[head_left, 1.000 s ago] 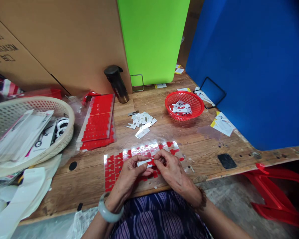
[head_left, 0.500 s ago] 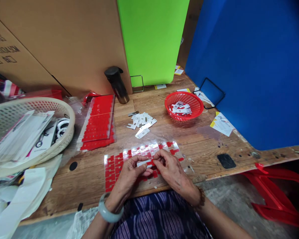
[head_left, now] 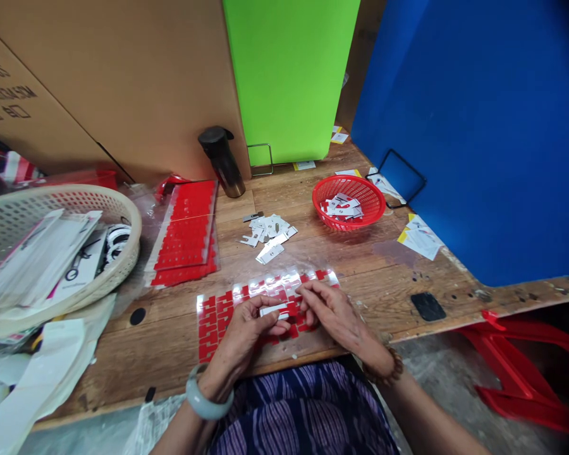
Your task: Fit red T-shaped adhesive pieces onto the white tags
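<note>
My left hand [head_left: 249, 325] is closed, thumb against fingers, on a small flat metal plate [head_left: 272, 309]. Just right of it, my right hand [head_left: 329, 313] has its fingers bent and drawn together; whatever they may pinch is too small to make out. Both hands are above a clear sheet of red stickers [head_left: 208, 322], which lies near the table's front edge and is partly hidden by them. Beyond the sheet is a loose pile of slotted metal plates [head_left: 271, 229]. More such plates, some with red on them, lie in a red basket [head_left: 348, 183].
Red sticker sheets [head_left: 184, 227] are stacked at left, beside a large cream basket [head_left: 135, 246] of printed cards. A dark tumbler [head_left: 225, 167] stands behind them. Cardboard [head_left: 146, 76], a green panel [head_left: 289, 76] and a blue panel [head_left: 478, 139] border the table. A red stool [head_left: 521, 366] is lower right.
My right hand has shifted slightly right, away from the metal plate and my left hand. My left hand keeps its hold on the plate in nearly the same place.
</note>
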`<state>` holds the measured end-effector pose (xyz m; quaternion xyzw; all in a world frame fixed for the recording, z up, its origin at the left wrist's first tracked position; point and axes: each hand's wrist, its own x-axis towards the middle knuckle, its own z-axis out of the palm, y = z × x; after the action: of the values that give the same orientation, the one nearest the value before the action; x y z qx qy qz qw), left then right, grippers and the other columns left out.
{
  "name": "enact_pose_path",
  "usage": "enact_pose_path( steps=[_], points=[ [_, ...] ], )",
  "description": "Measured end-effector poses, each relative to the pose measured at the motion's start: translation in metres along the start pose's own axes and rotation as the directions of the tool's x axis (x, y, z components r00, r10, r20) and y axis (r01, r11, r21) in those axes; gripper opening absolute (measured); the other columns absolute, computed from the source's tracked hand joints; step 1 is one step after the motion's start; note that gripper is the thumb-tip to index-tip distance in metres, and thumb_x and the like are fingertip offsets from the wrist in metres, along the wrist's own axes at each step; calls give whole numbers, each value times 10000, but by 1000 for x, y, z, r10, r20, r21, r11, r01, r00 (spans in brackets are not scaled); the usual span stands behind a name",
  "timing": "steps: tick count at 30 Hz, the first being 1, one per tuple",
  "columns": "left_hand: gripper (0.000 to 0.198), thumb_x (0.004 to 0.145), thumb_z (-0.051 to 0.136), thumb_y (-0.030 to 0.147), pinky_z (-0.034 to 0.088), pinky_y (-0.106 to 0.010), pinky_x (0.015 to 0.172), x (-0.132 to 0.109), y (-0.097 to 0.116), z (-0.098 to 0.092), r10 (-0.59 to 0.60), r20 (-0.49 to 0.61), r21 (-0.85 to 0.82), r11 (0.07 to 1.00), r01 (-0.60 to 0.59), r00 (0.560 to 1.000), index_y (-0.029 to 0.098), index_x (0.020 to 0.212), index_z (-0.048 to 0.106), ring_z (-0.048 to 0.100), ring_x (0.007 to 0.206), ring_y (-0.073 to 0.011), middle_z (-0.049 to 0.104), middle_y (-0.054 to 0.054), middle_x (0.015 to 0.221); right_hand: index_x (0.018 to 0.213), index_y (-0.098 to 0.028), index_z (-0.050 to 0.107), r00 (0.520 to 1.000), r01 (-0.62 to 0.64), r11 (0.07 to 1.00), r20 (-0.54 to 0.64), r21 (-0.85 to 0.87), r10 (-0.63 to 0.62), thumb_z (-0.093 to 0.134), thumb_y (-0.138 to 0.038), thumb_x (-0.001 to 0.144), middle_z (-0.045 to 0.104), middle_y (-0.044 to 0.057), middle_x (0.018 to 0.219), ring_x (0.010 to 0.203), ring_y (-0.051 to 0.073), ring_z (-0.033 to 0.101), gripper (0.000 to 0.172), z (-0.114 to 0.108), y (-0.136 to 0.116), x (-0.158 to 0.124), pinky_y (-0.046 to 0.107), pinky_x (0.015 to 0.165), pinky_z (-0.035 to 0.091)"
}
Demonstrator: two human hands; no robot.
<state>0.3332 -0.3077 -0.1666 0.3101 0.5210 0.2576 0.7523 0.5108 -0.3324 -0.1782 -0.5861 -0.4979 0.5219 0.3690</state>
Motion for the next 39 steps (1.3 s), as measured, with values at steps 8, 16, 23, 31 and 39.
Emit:
enact_pose_path(
  steps=[8, 16, 23, 31, 39],
  points=[
    [329, 632, 742, 168, 511, -163, 563, -4, 6, 8, 2, 44, -9, 1000, -1, 999, 102, 905, 571, 663, 552, -117, 707, -75, 622, 746, -172, 526, 980, -114, 969, 184, 220, 74, 558, -410, 789, 530, -69, 492, 431, 85, 501, 245, 11, -2, 2, 206, 483, 381],
    [286, 658, 728, 227, 503, -180, 561, 0, 7, 7, 35, 83, 89, 995, -43, 996, 100, 875, 590, 658, 563, -124, 689, -59, 635, 758, -165, 519, 962, -144, 956, 263, 255, 74, 567, -489, 786, 571, -55, 518, 433, 80, 522, 330, 8, 2, 4, 195, 473, 378],
    [328, 783, 590, 425, 515, -265, 611, 28, 27, -10, 190, 104, 270, 939, -211, 976, 126, 918, 572, 664, 630, -162, 672, -69, 709, 709, -159, 549, 992, -122, 915, 80, 384, 99, 718, -415, 689, 611, -37, 558, 399, 57, 498, 307, -28, -3, 24, 180, 422, 367],
    [209, 805, 508, 171, 404, -358, 827, 96, 84, -51, 644, 173, 923, 158, -351, 745, 158, 987, 610, 560, 901, -234, 613, -115, 937, 818, -199, 632, 947, 143, 602, -286, 786, 149, 719, -243, 712, 674, 13, 825, 649, 98, 606, 144, -79, -29, 52, 217, 607, 525],
    [133, 697, 589, 143, 391, -307, 770, 132, 110, -58, 477, 345, 933, -76, -353, 808, 167, 827, 608, 542, 863, -226, 618, -94, 891, 909, -213, 578, 981, 26, 728, -157, 686, 113, 733, -319, 693, 644, 2, 814, 618, 107, 586, 285, -41, -9, 25, 238, 580, 492]
  ],
)
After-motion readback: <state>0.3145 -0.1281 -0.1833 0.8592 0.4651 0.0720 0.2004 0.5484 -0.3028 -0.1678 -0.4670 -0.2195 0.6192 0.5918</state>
